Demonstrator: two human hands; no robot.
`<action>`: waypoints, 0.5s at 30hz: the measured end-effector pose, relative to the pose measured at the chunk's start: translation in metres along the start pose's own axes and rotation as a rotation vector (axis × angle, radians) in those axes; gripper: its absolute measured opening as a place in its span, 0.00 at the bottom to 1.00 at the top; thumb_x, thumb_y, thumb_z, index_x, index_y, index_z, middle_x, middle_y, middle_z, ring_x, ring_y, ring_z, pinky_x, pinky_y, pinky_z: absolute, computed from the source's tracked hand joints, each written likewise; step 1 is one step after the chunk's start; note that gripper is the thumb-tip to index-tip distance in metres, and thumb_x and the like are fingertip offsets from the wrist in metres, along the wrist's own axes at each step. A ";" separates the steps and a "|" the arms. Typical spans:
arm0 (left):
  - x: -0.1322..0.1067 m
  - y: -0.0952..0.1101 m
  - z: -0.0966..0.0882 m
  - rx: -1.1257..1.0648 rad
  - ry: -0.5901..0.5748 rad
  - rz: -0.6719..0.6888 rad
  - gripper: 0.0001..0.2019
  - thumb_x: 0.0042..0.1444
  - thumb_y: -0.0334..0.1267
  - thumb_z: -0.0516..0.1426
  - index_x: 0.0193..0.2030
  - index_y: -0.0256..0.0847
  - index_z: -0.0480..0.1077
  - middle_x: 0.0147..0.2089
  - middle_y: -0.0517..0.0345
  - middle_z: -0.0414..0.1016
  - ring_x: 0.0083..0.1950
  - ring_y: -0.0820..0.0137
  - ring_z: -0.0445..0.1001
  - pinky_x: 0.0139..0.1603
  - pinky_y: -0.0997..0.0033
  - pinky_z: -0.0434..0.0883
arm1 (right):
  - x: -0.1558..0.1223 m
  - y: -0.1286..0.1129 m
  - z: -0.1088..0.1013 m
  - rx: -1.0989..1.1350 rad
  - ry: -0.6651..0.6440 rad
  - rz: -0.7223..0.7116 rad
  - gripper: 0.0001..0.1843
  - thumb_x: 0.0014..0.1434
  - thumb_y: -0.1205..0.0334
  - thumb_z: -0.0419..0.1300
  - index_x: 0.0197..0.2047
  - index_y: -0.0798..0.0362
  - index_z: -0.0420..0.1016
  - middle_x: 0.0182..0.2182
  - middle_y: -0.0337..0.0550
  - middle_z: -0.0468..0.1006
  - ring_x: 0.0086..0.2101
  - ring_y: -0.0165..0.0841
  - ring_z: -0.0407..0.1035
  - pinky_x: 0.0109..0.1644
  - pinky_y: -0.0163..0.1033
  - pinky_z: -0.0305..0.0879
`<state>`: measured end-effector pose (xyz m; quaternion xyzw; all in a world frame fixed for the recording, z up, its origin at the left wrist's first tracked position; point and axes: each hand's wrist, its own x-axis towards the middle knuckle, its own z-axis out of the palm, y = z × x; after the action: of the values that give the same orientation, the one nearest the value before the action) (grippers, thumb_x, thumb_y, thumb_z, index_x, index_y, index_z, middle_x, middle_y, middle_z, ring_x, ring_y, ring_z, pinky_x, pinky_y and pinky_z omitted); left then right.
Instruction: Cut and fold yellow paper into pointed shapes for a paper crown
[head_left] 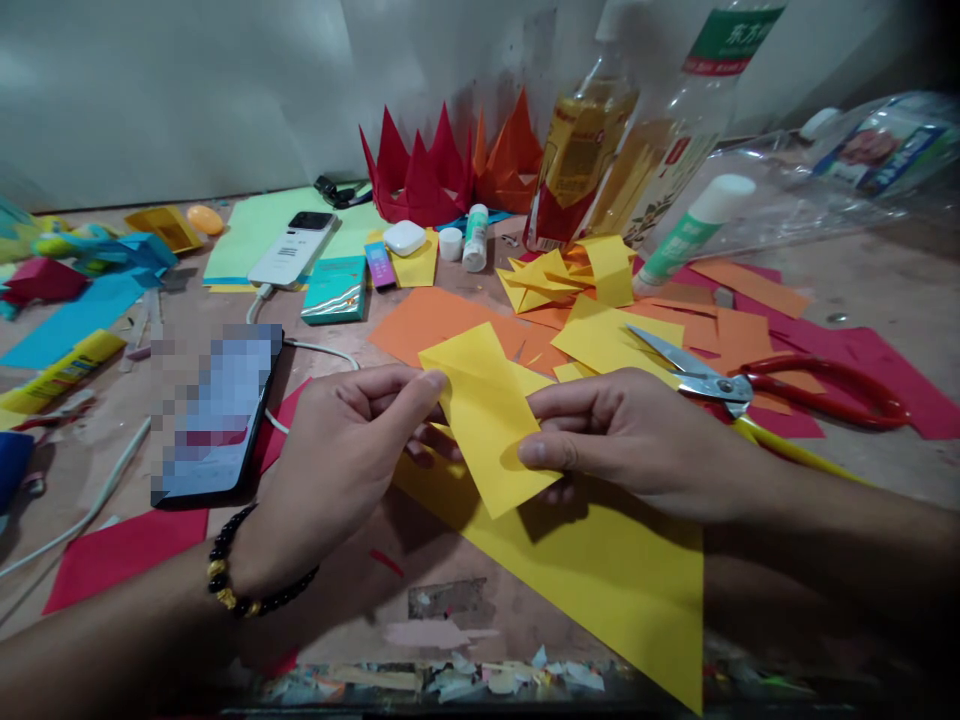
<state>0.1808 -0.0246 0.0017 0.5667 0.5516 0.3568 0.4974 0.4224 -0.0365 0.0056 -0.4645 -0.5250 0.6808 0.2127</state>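
Note:
A folded strip of yellow paper (487, 420) is held up in the middle of the view. My left hand (337, 450) pinches its upper left edge between thumb and fingers, and my right hand (622, 440) pinches its right side. A beaded bracelet (247, 567) circles my left wrist. Below my hands lies a large yellow paper sheet (592, 580), apart from the strip. Steel scissors with red handles (750, 385) lie just beyond my right hand, untouched.
A smartphone with a blurred screen (214, 415) lies left of my left hand, with a white cable (315, 347) nearby. Orange paper scraps (442, 325), a red paper crown (416, 175), plastic bottles (585, 130) and a glue stick (697, 225) crowd the tabletop beyond.

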 end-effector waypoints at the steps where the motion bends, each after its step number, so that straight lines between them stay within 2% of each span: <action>1: 0.000 0.000 0.000 0.008 0.007 0.011 0.14 0.69 0.42 0.63 0.31 0.47 0.83 0.31 0.68 0.84 0.29 0.79 0.81 0.30 0.87 0.76 | 0.000 -0.001 0.000 -0.003 -0.002 -0.004 0.18 0.60 0.54 0.75 0.28 0.52 0.74 0.23 0.34 0.79 0.27 0.27 0.77 0.30 0.28 0.69; 5: -0.001 0.002 0.000 0.035 0.036 0.037 0.11 0.68 0.41 0.64 0.34 0.47 0.85 0.32 0.68 0.85 0.28 0.79 0.81 0.30 0.87 0.77 | 0.002 -0.002 -0.001 -0.008 -0.016 -0.009 0.14 0.61 0.53 0.75 0.33 0.54 0.81 0.25 0.37 0.83 0.27 0.26 0.77 0.30 0.27 0.70; 12: 0.000 0.003 0.001 0.033 0.044 0.060 0.11 0.67 0.40 0.64 0.33 0.46 0.85 0.31 0.66 0.84 0.28 0.78 0.81 0.30 0.86 0.78 | 0.001 -0.002 0.001 -0.017 -0.031 0.023 0.13 0.61 0.52 0.74 0.37 0.53 0.84 0.26 0.37 0.84 0.27 0.27 0.77 0.31 0.29 0.71; 15: -0.001 0.003 0.000 0.002 0.030 0.035 0.12 0.67 0.41 0.64 0.32 0.45 0.83 0.30 0.66 0.84 0.28 0.77 0.81 0.29 0.86 0.77 | 0.000 -0.004 0.002 -0.027 -0.030 0.026 0.13 0.61 0.52 0.75 0.35 0.53 0.83 0.25 0.37 0.83 0.26 0.28 0.76 0.30 0.30 0.70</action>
<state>0.1813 -0.0252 0.0051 0.5714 0.5491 0.3734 0.4823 0.4201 -0.0356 0.0090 -0.4636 -0.5312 0.6833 0.1897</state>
